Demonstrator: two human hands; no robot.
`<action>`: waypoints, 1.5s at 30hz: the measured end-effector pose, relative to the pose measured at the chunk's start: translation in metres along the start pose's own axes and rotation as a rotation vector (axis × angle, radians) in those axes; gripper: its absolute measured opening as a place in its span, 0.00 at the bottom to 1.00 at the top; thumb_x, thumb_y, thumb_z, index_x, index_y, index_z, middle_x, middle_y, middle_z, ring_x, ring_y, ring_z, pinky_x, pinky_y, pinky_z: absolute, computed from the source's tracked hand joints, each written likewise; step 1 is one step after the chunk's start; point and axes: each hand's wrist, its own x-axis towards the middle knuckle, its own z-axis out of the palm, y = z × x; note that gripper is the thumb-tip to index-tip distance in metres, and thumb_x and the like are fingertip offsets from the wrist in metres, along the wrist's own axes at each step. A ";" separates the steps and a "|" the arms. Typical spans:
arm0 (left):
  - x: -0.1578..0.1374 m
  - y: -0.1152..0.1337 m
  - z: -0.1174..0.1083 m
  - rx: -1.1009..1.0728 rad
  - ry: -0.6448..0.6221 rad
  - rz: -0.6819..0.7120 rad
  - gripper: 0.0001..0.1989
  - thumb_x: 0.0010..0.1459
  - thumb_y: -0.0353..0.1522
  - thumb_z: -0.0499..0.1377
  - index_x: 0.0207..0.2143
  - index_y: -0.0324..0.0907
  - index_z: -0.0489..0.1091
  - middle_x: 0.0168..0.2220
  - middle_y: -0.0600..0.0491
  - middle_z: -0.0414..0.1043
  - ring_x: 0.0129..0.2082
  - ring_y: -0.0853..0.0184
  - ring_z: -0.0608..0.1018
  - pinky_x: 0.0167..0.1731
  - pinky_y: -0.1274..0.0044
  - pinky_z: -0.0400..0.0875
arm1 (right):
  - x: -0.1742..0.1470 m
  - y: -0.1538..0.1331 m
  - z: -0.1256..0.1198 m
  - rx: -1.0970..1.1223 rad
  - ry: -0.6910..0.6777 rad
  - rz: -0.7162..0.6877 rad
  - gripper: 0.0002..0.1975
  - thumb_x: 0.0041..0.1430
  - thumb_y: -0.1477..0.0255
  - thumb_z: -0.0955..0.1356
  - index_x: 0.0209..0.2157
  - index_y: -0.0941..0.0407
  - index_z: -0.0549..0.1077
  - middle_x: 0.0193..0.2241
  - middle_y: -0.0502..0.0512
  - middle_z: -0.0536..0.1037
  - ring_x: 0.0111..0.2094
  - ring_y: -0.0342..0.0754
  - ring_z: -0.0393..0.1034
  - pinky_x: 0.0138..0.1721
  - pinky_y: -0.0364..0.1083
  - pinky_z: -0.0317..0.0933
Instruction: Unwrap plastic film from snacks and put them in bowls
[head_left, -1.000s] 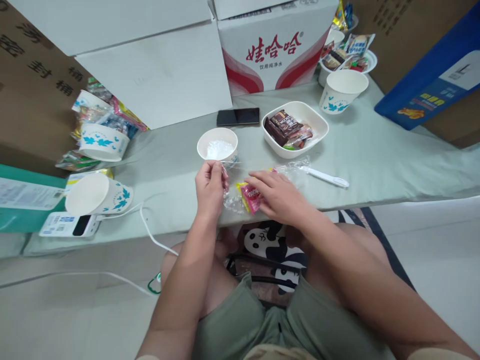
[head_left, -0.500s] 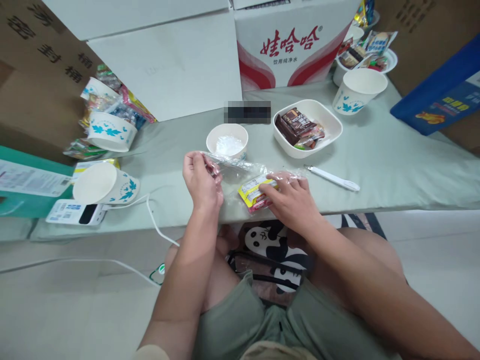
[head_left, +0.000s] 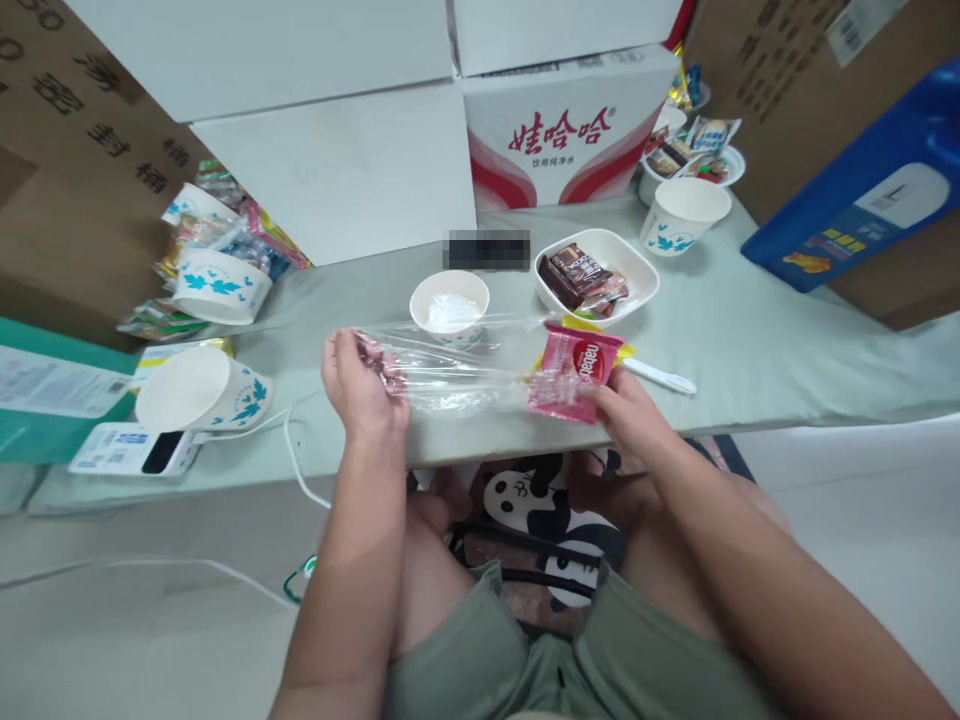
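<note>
My left hand point(head_left: 365, 385) is closed on the gathered end of a clear plastic bag point(head_left: 457, 370), which is stretched out sideways over the table's front. At the bag's right end my right hand point(head_left: 630, 405) grips a pink snack packet point(head_left: 574, 368) through or beside the film; I cannot tell which. A yellow packet edge shows behind the pink one. Behind the bag stands a paper cup point(head_left: 450, 290) with clear plastic pieces in it. A white square bowl point(head_left: 637, 290) holds a brown cocoa snack packet point(head_left: 574, 272) and smaller wrapped sweets. A white utility knife point(head_left: 664, 377) lies right of the packets.
On the left are a tipped paper cup point(head_left: 191, 390), a white power bank point(head_left: 135, 450) with a cable, and cups with wrapped snacks. White cartons point(head_left: 337, 170) line the back. At right stand a paper cup point(head_left: 686, 215) and a blue bottle point(head_left: 862, 190).
The bag has been pulled taut and lifted. My left hand moved left, my right hand moved right. The packets turned from their yellow side to the pink one. The camera view tilted slightly.
</note>
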 end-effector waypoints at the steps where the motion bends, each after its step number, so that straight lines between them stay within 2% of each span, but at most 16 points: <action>1: -0.002 0.002 0.001 -0.009 -0.001 -0.015 0.14 0.58 0.38 0.62 0.30 0.45 0.59 0.21 0.63 0.56 0.13 0.80 0.57 0.11 0.82 0.41 | -0.001 0.000 0.001 0.166 -0.015 0.056 0.19 0.51 0.63 0.70 0.45 0.51 0.69 0.43 0.54 0.81 0.43 0.55 0.76 0.47 0.57 0.71; 3: -0.006 0.005 0.004 -0.021 -0.024 -0.047 0.13 0.59 0.36 0.62 0.29 0.45 0.59 0.21 0.63 0.56 0.12 0.80 0.57 0.10 0.82 0.40 | -0.003 -0.002 0.006 0.414 -0.094 0.146 0.21 0.50 0.62 0.71 0.47 0.50 0.69 0.44 0.54 0.82 0.45 0.56 0.78 0.47 0.59 0.72; 7: -0.015 0.004 0.009 -0.023 -0.139 -0.084 0.16 0.56 0.38 0.65 0.28 0.45 0.58 0.20 0.64 0.53 0.12 0.80 0.56 0.09 0.81 0.40 | -0.003 -0.007 0.020 0.673 -0.193 0.188 0.23 0.50 0.58 0.70 0.47 0.50 0.72 0.49 0.55 0.81 0.52 0.59 0.76 0.51 0.62 0.72; 12: -0.013 0.005 0.003 -0.028 -0.215 -0.048 0.19 0.54 0.41 0.67 0.28 0.45 0.58 0.19 0.64 0.53 0.12 0.80 0.56 0.09 0.83 0.40 | 0.005 -0.010 0.029 0.867 -0.002 0.314 0.19 0.50 0.62 0.74 0.45 0.52 0.74 0.45 0.53 0.83 0.51 0.54 0.77 0.51 0.55 0.74; 16: -0.001 0.017 -0.009 -0.174 -0.204 -0.101 0.15 0.63 0.35 0.60 0.26 0.44 0.58 0.17 0.64 0.53 0.11 0.81 0.55 0.08 0.85 0.43 | 0.006 -0.015 0.014 0.908 0.076 0.193 0.19 0.52 0.59 0.73 0.44 0.51 0.74 0.45 0.53 0.83 0.48 0.55 0.78 0.46 0.56 0.75; 18: 0.004 0.024 -0.014 -0.256 -0.241 -0.180 0.14 0.66 0.33 0.56 0.25 0.43 0.59 0.16 0.65 0.53 0.09 0.81 0.55 0.07 0.85 0.42 | 0.007 -0.017 -0.001 0.846 0.197 0.027 0.17 0.52 0.58 0.74 0.42 0.51 0.74 0.44 0.52 0.82 0.49 0.54 0.77 0.47 0.56 0.75; 20: 0.006 0.028 -0.016 -0.290 -0.294 -0.274 0.15 0.68 0.33 0.53 0.25 0.43 0.61 0.14 0.65 0.51 0.08 0.81 0.53 0.06 0.86 0.40 | 0.013 -0.021 -0.018 0.689 0.409 -0.166 0.17 0.50 0.59 0.74 0.40 0.51 0.73 0.41 0.50 0.82 0.48 0.52 0.77 0.49 0.55 0.73; 23: 0.005 0.029 -0.016 -0.284 -0.399 -0.383 0.15 0.69 0.33 0.52 0.26 0.43 0.65 0.14 0.64 0.50 0.06 0.81 0.51 0.06 0.87 0.38 | 0.037 -0.039 -0.046 0.211 0.645 -0.321 0.19 0.48 0.59 0.75 0.38 0.53 0.73 0.38 0.51 0.81 0.43 0.53 0.77 0.49 0.57 0.71; 25: 0.004 0.027 -0.017 -0.277 -0.508 -0.406 0.14 0.67 0.34 0.54 0.26 0.43 0.67 0.14 0.64 0.52 0.06 0.81 0.50 0.05 0.88 0.36 | 0.063 -0.059 -0.060 -0.190 0.666 -0.337 0.18 0.49 0.60 0.75 0.39 0.54 0.73 0.39 0.56 0.81 0.42 0.55 0.75 0.49 0.58 0.69; 28: 0.005 0.023 -0.021 -0.274 -0.685 -0.398 0.12 0.64 0.34 0.58 0.26 0.43 0.68 0.15 0.64 0.53 0.06 0.81 0.48 0.05 0.87 0.35 | 0.109 -0.091 -0.071 -0.729 0.603 -0.283 0.17 0.53 0.63 0.72 0.43 0.55 0.73 0.44 0.61 0.80 0.45 0.59 0.73 0.50 0.59 0.66; 33: 0.008 0.020 -0.028 -0.260 -0.868 -0.364 0.10 0.57 0.37 0.66 0.28 0.44 0.69 0.15 0.65 0.52 0.07 0.82 0.46 0.05 0.87 0.38 | 0.158 -0.114 -0.071 -1.259 0.257 0.086 0.24 0.49 0.56 0.73 0.43 0.57 0.74 0.45 0.67 0.78 0.46 0.65 0.72 0.45 0.59 0.65; 36: 0.008 0.022 -0.031 -0.253 -0.920 -0.389 0.12 0.57 0.38 0.66 0.27 0.45 0.68 0.14 0.66 0.50 0.07 0.82 0.43 0.05 0.86 0.37 | 0.149 -0.111 -0.068 -1.360 0.302 -0.004 0.27 0.52 0.53 0.71 0.47 0.58 0.74 0.51 0.70 0.74 0.52 0.69 0.69 0.49 0.63 0.63; 38: 0.007 0.023 -0.033 -0.261 -0.967 -0.426 0.12 0.58 0.39 0.66 0.27 0.45 0.67 0.12 0.67 0.46 0.06 0.82 0.41 0.05 0.86 0.36 | 0.126 -0.105 -0.064 -1.322 0.412 -0.208 0.26 0.55 0.55 0.69 0.50 0.57 0.73 0.56 0.71 0.71 0.57 0.71 0.64 0.54 0.67 0.58; 40: 0.006 0.024 -0.035 -0.288 -1.008 -0.449 0.13 0.59 0.39 0.65 0.27 0.45 0.66 0.10 0.68 0.42 0.06 0.82 0.38 0.05 0.85 0.36 | 0.095 -0.094 -0.054 -1.163 0.401 -0.395 0.25 0.56 0.59 0.68 0.52 0.56 0.72 0.56 0.69 0.71 0.59 0.69 0.62 0.58 0.68 0.55; 42: 0.004 0.024 -0.036 -0.316 -1.043 -0.456 0.14 0.59 0.39 0.64 0.27 0.46 0.64 0.08 0.70 0.37 0.05 0.81 0.36 0.04 0.85 0.36 | 0.064 -0.077 -0.037 -0.891 0.227 -0.492 0.25 0.57 0.60 0.68 0.54 0.54 0.70 0.54 0.66 0.73 0.58 0.65 0.65 0.59 0.66 0.58; 45: -0.001 0.017 -0.036 -0.323 -0.993 -0.453 0.16 0.58 0.41 0.64 0.26 0.47 0.61 0.07 0.71 0.29 0.05 0.80 0.31 0.04 0.86 0.37 | 0.033 -0.042 0.002 -0.478 -0.126 -0.460 0.33 0.57 0.58 0.70 0.62 0.50 0.61 0.62 0.63 0.68 0.62 0.61 0.64 0.62 0.62 0.59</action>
